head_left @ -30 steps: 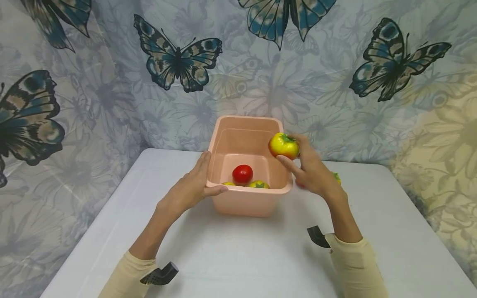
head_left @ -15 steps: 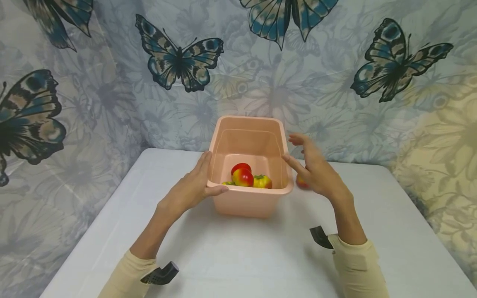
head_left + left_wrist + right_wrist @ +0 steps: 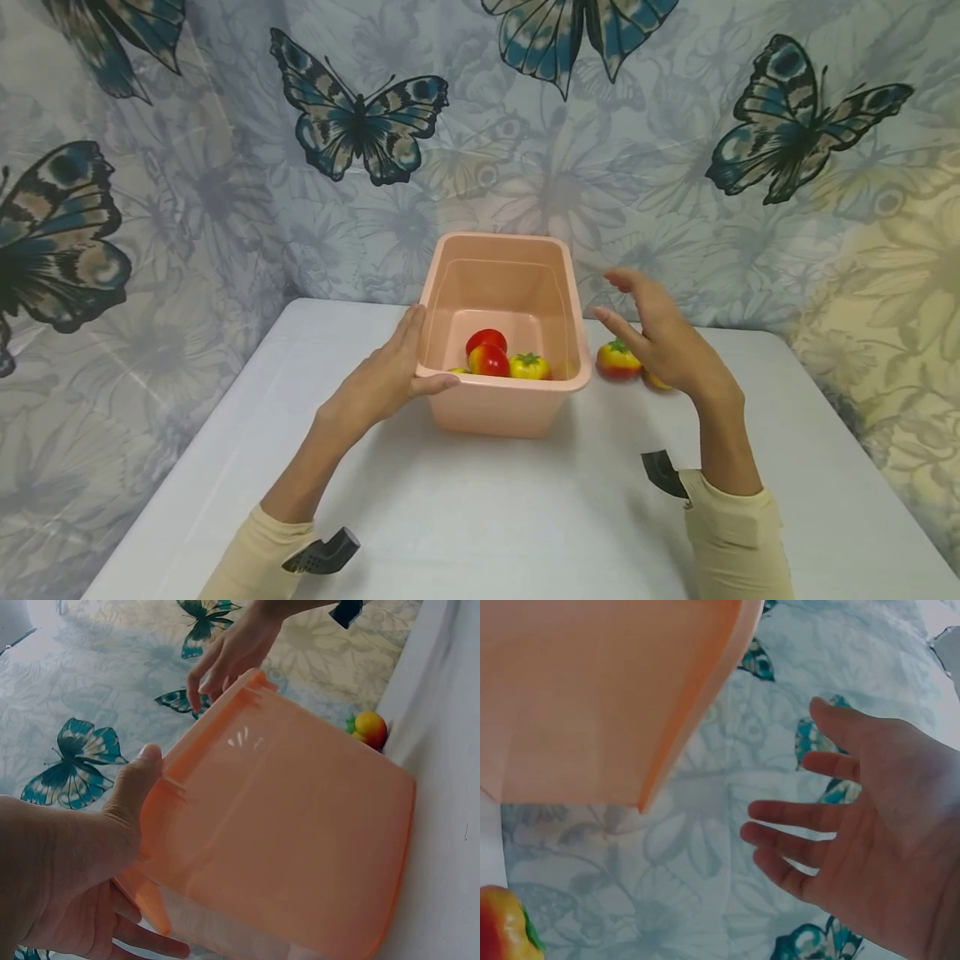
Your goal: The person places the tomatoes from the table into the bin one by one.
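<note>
A peach-coloured plastic bin [image 3: 487, 408] stands on the white table. Inside it lie a red tomato [image 3: 486, 339], a red-and-yellow tomato [image 3: 489, 362] and a yellow one with a green calyx [image 3: 529, 367]; the near rim partly hides another. My left hand [image 3: 382, 375] holds the bin's near left corner, thumb along the front rim and fingers against the left side. To the right of the bin, my right hand [image 3: 663, 333] hovers with fingers spread and nothing in it. Close below it on the table sits a yellow-and-red tomato [image 3: 618, 361], also visible in the right wrist view.
Another yellow tomato [image 3: 657, 382] is partly hidden behind my right hand. A butterfly-print cloth [image 3: 562, 175] hangs right behind the table [image 3: 465, 517] and along its sides. Black wrist mounts [image 3: 322, 553] stick out from both sleeves.
My right hand has let go of a yellow-and-red tomato inside the bin and moved out to the right, uncovering the tomatoes on the table. My left hand has stayed on the bin.
</note>
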Available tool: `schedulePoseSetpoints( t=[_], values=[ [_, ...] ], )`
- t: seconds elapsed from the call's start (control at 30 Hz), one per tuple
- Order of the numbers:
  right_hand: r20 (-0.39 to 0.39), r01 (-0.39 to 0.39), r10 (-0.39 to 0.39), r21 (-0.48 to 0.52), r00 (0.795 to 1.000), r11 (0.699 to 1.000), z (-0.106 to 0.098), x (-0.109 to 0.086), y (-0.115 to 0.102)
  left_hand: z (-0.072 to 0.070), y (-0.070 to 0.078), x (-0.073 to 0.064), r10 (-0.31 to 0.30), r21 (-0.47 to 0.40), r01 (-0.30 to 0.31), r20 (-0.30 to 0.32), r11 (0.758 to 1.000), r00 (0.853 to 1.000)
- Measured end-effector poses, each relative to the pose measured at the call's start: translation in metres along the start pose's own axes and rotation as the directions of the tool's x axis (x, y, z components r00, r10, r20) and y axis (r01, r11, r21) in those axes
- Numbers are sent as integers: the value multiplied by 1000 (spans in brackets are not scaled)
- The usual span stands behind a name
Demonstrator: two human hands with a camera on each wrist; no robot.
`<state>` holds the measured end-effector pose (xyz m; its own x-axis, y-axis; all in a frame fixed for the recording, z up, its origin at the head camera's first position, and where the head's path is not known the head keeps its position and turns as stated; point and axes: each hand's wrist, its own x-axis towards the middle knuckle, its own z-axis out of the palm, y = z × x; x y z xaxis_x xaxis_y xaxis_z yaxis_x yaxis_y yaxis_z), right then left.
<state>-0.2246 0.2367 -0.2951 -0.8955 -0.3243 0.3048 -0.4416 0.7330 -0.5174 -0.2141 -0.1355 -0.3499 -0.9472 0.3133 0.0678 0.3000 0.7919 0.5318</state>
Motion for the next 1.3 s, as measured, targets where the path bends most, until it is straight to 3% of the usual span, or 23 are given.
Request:
schedulePoseSetpoints(
  t=[0.33,0.8,1.0,1.3],
  values=[
    [45,-125,126,-15,991,992,-19,-8,11,-1,2,-2,-6,-10,6,11,1000,1000],
    [62,-168,175,-100,983,981,-35,-11,57,0,1,-1,-12,-25,13,10,1000,1000],
    [131,-232,259,-189,957,954,-39,-12,77,0,2,0,-4,-30,4,9,1000,1000],
    [263,-311,374,-251,889,917,-34,-14,106,0,2,-1,-7,-21,7,8,1000,1000]
  ],
)
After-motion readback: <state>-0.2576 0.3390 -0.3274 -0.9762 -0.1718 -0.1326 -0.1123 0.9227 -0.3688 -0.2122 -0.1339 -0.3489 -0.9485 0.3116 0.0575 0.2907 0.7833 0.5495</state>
